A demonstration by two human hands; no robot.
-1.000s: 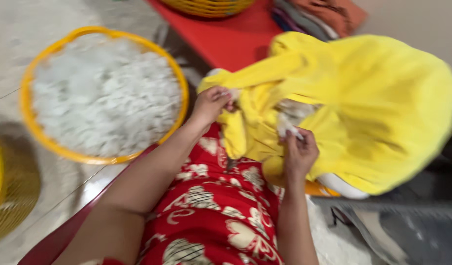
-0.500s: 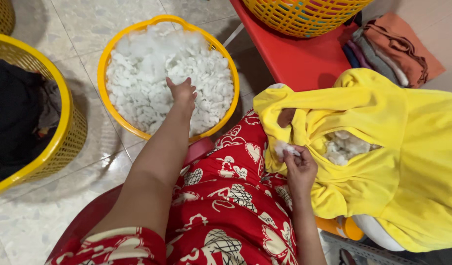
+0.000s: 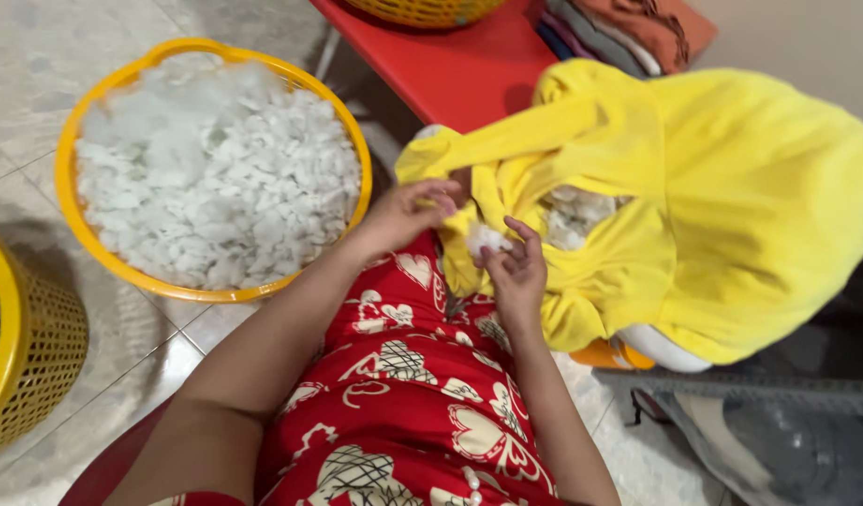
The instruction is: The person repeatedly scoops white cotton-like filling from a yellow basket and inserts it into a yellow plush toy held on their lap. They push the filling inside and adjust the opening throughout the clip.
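Over lap, right hand (image 3: 517, 274) pinching white stuffing tuft (image 3: 487, 238) beside yellow cover (image 3: 731, 206) opening; left hand (image 3: 408, 214) gripping opening edge, fingers curled. Keeping opening stretched wide, feeding small tufts deep.

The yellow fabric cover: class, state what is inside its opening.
White stuffing shows inside the yellow fabric cover; the right hand holds a tuft there. How full it is stays hidden by fabric.

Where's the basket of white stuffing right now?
Head view, left side: the yellow basket of white stuffing sits on the tiled floor, just left of the left hand.
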